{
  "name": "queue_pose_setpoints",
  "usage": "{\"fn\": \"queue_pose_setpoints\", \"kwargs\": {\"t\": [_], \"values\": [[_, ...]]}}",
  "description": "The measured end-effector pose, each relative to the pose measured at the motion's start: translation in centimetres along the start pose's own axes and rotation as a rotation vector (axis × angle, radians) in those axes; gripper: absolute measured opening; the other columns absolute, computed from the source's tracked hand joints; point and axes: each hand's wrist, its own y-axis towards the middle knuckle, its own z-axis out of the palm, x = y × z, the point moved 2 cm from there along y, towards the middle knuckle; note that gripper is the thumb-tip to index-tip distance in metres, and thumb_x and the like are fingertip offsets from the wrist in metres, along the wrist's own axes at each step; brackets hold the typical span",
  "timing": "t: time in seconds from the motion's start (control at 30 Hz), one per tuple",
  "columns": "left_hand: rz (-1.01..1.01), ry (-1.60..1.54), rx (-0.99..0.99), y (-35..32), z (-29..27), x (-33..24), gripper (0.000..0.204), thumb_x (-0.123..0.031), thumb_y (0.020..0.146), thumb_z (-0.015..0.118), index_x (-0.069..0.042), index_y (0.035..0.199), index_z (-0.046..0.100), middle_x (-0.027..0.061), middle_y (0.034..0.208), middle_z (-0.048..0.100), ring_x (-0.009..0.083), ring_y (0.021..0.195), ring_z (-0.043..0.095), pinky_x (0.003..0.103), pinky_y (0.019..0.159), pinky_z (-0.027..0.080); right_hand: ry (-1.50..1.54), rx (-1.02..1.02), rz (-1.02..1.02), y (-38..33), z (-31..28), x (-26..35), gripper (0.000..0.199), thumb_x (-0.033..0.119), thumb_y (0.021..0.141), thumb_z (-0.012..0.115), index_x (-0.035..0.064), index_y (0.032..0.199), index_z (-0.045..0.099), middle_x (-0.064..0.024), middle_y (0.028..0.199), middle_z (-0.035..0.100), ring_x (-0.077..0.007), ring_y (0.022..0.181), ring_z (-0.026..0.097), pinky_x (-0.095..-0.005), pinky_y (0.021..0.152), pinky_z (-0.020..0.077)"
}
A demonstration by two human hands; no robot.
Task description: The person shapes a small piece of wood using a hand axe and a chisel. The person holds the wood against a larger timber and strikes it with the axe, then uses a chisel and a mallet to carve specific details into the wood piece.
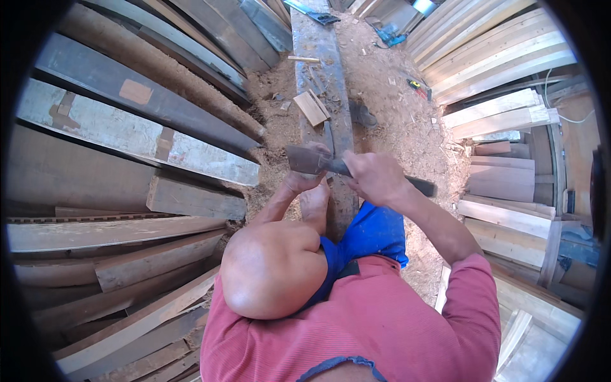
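The hatchet (337,167) had its handle (421,186) inside the closed right hand (375,174). Below the hatchet's blade (305,160) was the left hand (301,181), its grip unclear.

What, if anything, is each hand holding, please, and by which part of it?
The right hand grips a broad-bladed tool by its dark handle. The left hand is partly hidden behind the blade, so its hold cannot be told.

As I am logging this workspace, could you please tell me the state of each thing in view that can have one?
Bladed tool: held, blade toward the left
Right hand: closed around the handle
Left hand: partly hidden behind the blade, grip unclear
Wood block: lying on the bench
Bench: littered
Handsaw: lying on the bench
Blue tool: lying on the floor
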Motion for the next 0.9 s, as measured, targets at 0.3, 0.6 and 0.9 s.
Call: {"fn": "queue_pose_setpoints", "kwargs": {"t": [0.3, 0.6, 0.9], "values": [[-0.208, -0.104, -0.005, 1.4, -0.5, -2.0, 0.02, -0.012, 0.079, 0.071, -0.006, 0.098, 0.066, 0.0074, 0.085, 0.065, 0.0181, 0.073, 0.064, 0.029, 0.067, 0.051, 0.58, -0.434, 0.004, -0.2, -3.2, 0.3, 0.038, 0.018, 0.08, 0.072, 0.0003, 0.11, 0.058, -0.0218, 0.079, 0.065, -0.0369, 0.073, 0.067, -0.0438, 0.069, 0.0524], [-0.082, -0.062, 0.119, 0.2, -0.2, -0.6, 0.043, 0.0, 0.074, 0.068, -0.008, 0.115, 0.057, 0.0081, 0.106, 0.055, 0.0187, 0.097, 0.056, 0.031, 0.085, 0.048, 0.377, -0.347, -0.153, 0.1, -2.4, 0.5, 0.037, 0.018, 0.078, 0.073, 0.0055, 0.11, 0.06, -0.0191, 0.08, 0.067, -0.036, 0.074, 0.066, -0.0433, 0.07, 0.0539], [-0.22, -0.052, -0.55, 4.4, -0.1, 0.3, 0.014, -0.005, 0.087, 0.066, -0.005, 0.099, 0.06, 0.0033, 0.08, 0.062, 0.017, 0.071, 0.064, 0.028, 0.062, 0.053, 0.678, -0.258, 0.098, 0.9, 3.0, -2.9, 0.034, 0.024, 0.076, 0.07, -0.0003, 0.098, 0.059, -0.016, 0.072, 0.064, -0.0274, 0.066, 0.066, -0.0403, 0.066, 0.0532]]}}
